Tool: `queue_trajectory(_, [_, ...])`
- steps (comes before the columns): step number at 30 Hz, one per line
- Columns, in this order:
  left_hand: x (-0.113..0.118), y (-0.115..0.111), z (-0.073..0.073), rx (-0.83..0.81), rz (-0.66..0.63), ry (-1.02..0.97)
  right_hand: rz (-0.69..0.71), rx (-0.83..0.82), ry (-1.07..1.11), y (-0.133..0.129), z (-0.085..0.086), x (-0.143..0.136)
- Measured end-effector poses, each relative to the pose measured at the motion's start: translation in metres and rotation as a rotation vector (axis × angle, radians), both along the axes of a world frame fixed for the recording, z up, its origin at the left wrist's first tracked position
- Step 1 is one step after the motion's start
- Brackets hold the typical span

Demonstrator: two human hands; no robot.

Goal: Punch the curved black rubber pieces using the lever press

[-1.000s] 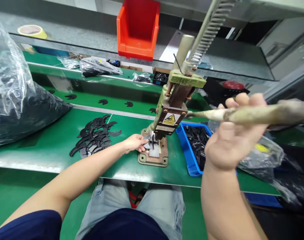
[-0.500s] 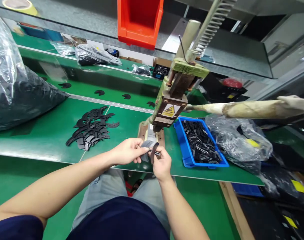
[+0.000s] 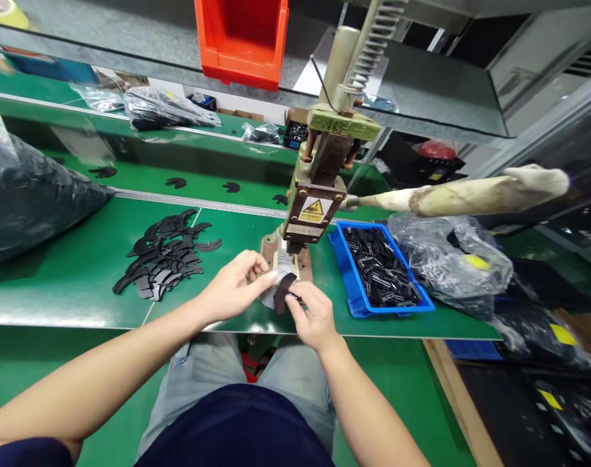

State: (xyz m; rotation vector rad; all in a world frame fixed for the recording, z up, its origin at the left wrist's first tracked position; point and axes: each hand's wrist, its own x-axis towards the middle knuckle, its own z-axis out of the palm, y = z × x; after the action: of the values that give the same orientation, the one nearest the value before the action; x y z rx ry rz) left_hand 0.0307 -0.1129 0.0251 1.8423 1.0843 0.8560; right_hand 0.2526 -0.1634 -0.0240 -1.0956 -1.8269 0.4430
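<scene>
My left hand [image 3: 237, 288] pinches a grey curved plastic piece [image 3: 268, 297] between thumb and fingers, just in front of the hand press [image 3: 313, 211]. Against that piece lies a dark curved plastic piece [image 3: 282, 293], its lower end gripped by my right hand [image 3: 315, 316]. Something small and black shows at the right fingertips, too small to name. Both pieces are held low over the front of the press base [image 3: 303, 264]. To the left lies a pile of dark curved pieces [image 3: 166, 254]. A blue bin [image 3: 353, 301] of small black parts [image 3: 380, 267] stands to the right.
The press lever [image 3: 451, 196] reaches out over plastic bags [image 3: 451, 259] on the right. A large filled bag [image 3: 30, 201] sits at the left. Several dark pieces [image 3: 231, 187] lie spaced along the green strip behind. An orange bin [image 3: 244, 74] hangs over the shelf edge.
The view has shifted, so the bench appears further left. My hands have brought the dark piece over against the grey one, and it now covers part of it.
</scene>
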Motion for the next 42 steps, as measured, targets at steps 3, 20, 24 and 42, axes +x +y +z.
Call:
queue_trajectory(3, [0.004,-0.005,-0.003,0.236,-0.055,0.108,0.010,0.036,-0.043,0.000,-0.004,0.000])
queue_trajectory(20, [0.022,-0.011,-0.020,-0.340,-0.132,-0.318,0.036,-0.023,0.040,-0.019,0.007,0.012])
queue_trajectory(24, [0.025,-0.013,-0.033,-0.572,-0.321,-0.376,0.027,-0.191,0.045,-0.026,0.018,0.016])
queue_trajectory(42, [-0.008,0.011,-0.127,-0.124,-0.064,0.040,-0.630,-0.290,-0.284,0.180,0.110,0.188])
